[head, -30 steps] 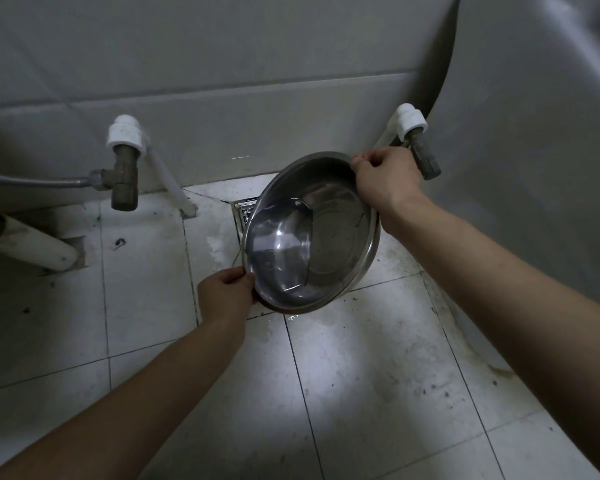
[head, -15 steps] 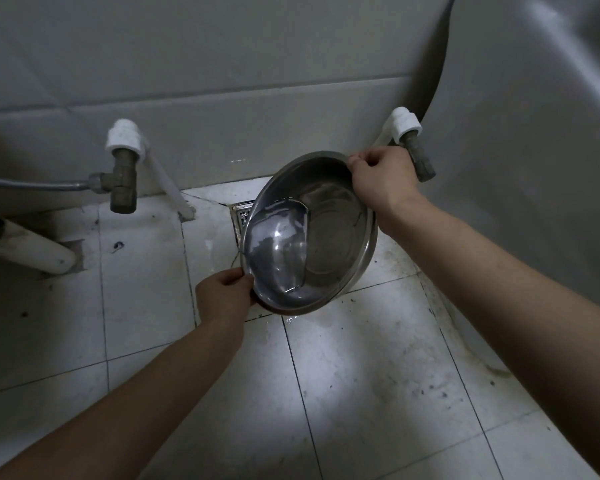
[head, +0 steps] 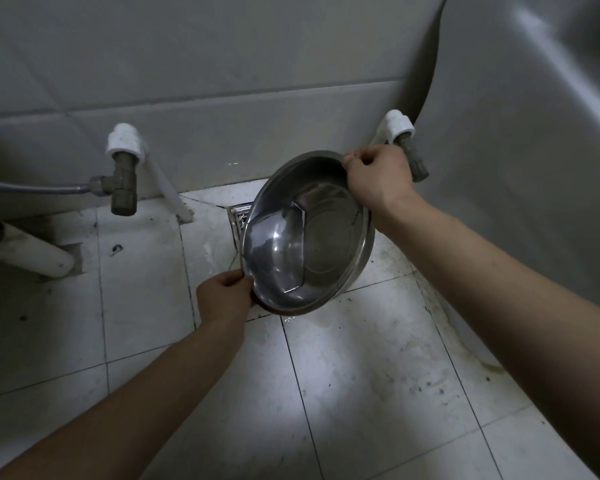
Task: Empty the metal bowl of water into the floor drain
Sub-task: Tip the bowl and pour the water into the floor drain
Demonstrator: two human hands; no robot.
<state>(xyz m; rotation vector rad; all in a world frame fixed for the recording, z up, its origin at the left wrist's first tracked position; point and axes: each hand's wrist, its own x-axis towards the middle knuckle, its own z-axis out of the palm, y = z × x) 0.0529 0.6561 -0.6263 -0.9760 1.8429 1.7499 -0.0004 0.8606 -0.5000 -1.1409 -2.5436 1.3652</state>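
The metal bowl [head: 307, 233] hangs steeply tilted just above the floor drain [head: 239, 216]. The right hand [head: 378, 181] grips its upper rim and the left hand [head: 224, 296] pinches the lower. Water [head: 274, 251] apparently pools in its low side, so the pouring seems unfinished.

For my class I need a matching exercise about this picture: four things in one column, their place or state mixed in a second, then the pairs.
1 metal bowl
2 floor drain
3 left hand
4 right hand

a grips the bowl's upper rim
b tilted, held in the air
c grips the bowl's lower rim
d partly hidden behind the bowl

Pairs: 1-b, 2-d, 3-c, 4-a
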